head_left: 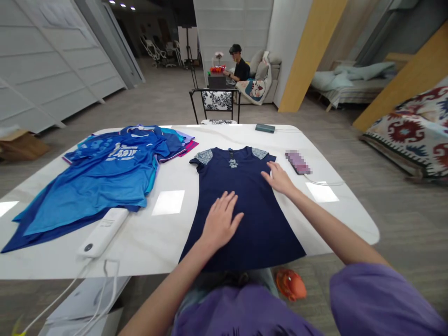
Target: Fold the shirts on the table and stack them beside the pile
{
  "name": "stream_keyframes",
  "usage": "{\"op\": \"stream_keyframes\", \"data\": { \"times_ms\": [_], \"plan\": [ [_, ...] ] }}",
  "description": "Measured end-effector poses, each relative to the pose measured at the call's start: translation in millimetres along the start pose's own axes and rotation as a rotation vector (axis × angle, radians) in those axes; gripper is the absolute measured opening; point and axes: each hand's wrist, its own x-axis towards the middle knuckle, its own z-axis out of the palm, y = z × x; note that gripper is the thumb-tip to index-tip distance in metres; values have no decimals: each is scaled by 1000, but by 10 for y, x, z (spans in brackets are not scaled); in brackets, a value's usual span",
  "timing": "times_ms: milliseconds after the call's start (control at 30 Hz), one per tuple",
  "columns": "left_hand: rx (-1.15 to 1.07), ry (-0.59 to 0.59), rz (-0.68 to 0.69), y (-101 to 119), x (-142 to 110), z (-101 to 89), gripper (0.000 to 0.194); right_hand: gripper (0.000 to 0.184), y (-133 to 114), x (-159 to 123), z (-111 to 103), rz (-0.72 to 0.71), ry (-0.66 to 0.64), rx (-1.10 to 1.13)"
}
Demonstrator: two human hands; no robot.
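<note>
A navy T-shirt [245, 200] with patterned grey shoulders lies spread flat on the white table [171, 182], its collar away from me and its hem at the front edge. My left hand [221, 220] rests on the middle of the shirt, palm down with fingers extended. Near the shirt's right sleeve, my right hand [279, 178] lies at the side edge, fingers stretched out. Neither hand grips any cloth. To the left is a pile of blue shirts [115, 172], laid over one another, with pink and purple cloth showing at the far side.
A white power bank [104, 232] with cables lies front left. A phone [298, 162] with a cable and a dark green box-like device [265, 128] lie on the right. Beyond the table stands a chair [217, 102]; farther back a person [241, 67] sits by a sofa.
</note>
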Motion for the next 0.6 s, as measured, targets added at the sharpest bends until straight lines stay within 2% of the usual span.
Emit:
{"op": "stream_keyframes", "data": {
  "times_ms": [67, 133, 200, 267, 333, 433, 500, 600],
  "plan": [
    [117, 18, -72, -418, -114, 31, 70, 88, -243, -683, 115, -100, -106, -28],
    [193, -16, -122, -675, -284, 93, 75, 96, -422, -1280, 222, -141, -165, -69],
    [236, -50, -126, -768, -487, 135, 77, 99, -525, -1678, 277, -140, -183, -107],
    [255, -38, -106, -756, -712, 122, 77, 98, -601, -1829, 263, -120, -170, -131],
    [256, 12, -111, -721, -958, 57, 77, 97, -727, -1744, 211, -117, -145, -129],
    [248, 89, -179, -732, -1348, -67, 74, 88, -1117, -1251, 200, -190, -127, -56],
    [243, 118, -217, -782, -1575, -124, 71, 84, -1502, -743, 332, -262, -155, 2],
    [228, 139, -214, -837, -1791, -187, 65, 88, -2127, 84, 747, -278, -260, 12]
  ]
}}
